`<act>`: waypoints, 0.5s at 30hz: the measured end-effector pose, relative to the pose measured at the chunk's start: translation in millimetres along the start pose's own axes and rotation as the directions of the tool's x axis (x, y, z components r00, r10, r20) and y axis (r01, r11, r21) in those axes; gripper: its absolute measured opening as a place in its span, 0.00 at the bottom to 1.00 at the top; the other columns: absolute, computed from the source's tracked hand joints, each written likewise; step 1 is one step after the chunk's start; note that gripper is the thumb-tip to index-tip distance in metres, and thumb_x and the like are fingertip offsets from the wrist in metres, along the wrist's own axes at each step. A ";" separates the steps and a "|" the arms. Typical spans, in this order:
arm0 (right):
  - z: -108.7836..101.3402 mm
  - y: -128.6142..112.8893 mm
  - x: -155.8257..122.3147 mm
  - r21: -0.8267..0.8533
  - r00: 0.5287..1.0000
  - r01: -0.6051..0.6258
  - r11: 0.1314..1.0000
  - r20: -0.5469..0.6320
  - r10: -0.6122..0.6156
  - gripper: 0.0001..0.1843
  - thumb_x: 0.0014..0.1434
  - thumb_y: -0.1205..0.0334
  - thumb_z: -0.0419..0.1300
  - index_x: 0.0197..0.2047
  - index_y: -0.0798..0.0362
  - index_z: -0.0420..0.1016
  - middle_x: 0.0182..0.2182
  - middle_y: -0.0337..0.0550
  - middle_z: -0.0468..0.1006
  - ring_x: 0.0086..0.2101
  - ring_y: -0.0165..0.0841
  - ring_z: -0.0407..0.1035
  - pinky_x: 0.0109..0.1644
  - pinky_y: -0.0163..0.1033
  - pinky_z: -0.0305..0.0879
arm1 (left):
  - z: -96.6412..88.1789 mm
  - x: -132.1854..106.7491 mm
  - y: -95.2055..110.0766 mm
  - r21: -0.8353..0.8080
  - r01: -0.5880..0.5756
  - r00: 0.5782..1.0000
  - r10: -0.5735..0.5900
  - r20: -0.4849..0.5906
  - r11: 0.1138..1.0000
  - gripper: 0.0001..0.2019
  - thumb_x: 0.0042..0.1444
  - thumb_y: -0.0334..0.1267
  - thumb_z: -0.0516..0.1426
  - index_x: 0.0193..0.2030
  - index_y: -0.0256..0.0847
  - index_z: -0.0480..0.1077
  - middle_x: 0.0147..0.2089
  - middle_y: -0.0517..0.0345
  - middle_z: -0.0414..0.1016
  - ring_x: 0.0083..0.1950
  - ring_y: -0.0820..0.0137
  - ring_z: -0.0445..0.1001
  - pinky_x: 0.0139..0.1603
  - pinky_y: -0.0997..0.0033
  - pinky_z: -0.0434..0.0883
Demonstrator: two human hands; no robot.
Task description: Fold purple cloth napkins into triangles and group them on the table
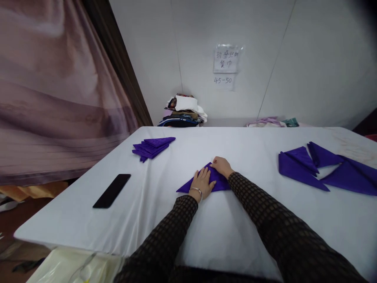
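A purple cloth napkin lies on the white-covered table in front of me, folded into a triangle with its peak pointing away. My left hand, with a bracelet at the wrist, presses flat on the napkin's left half, fingers spread. At the peak, my right hand has its fingertips pinched together on the cloth. The right forearm and both hands cover part of the napkin. To the far left rests a stack of folded purple napkins. Several more purple napkins, loosely folded into triangles, lie on the right.
A black flat slab like a phone lies on the table at left. Behind the table are a pile of clothes and some pink cloth. A paper sign hangs on the wall; a curtain drapes at left.
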State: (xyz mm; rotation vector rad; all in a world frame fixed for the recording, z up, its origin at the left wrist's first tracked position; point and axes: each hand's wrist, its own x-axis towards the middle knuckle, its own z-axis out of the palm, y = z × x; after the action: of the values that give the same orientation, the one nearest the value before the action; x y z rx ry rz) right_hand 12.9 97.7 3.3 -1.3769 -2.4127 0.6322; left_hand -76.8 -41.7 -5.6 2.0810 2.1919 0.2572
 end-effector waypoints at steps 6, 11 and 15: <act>-6.6 -13.3 -17.1 0.030 0.992 0.094 0.995 -0.091 -0.091 0.13 0.57 0.64 0.56 0.46 0.54 0.71 0.46 0.49 0.73 0.47 0.36 0.66 0.50 0.39 0.59 | 1.0 -1.1 -1.8 0.023 0.010 1.000 -0.010 0.017 1.000 0.30 0.61 0.51 0.41 0.65 0.35 0.52 0.69 0.47 0.49 0.70 0.61 0.44 0.67 0.52 0.42; 4.5 -21.1 -55.8 0.063 0.913 0.408 0.911 -0.022 -0.407 0.18 0.62 0.57 0.52 0.53 0.54 0.67 0.54 0.50 0.69 0.55 0.38 0.59 0.59 0.45 0.52 | 0.1 -0.1 -1.0 0.042 -0.016 1.000 0.015 0.015 0.999 0.29 0.60 0.45 0.44 0.67 0.38 0.48 0.69 0.49 0.49 0.70 0.61 0.43 0.67 0.52 0.43; 11.3 -16.8 -64.3 0.047 0.897 0.431 0.901 0.082 -0.434 0.27 0.64 0.50 0.47 0.61 0.57 0.60 0.61 0.55 0.60 0.61 0.43 0.50 0.62 0.52 0.44 | -1.2 0.9 -0.3 0.034 -0.001 1.000 0.000 0.022 0.999 0.30 0.59 0.43 0.45 0.68 0.42 0.45 0.70 0.52 0.48 0.70 0.62 0.42 0.67 0.53 0.43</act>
State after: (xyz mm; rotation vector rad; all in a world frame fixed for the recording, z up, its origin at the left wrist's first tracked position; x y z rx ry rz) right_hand 27.6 32.0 -0.1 -0.7652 -2.6452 0.6136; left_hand -77.4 -40.9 -4.4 2.0916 2.1985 0.1980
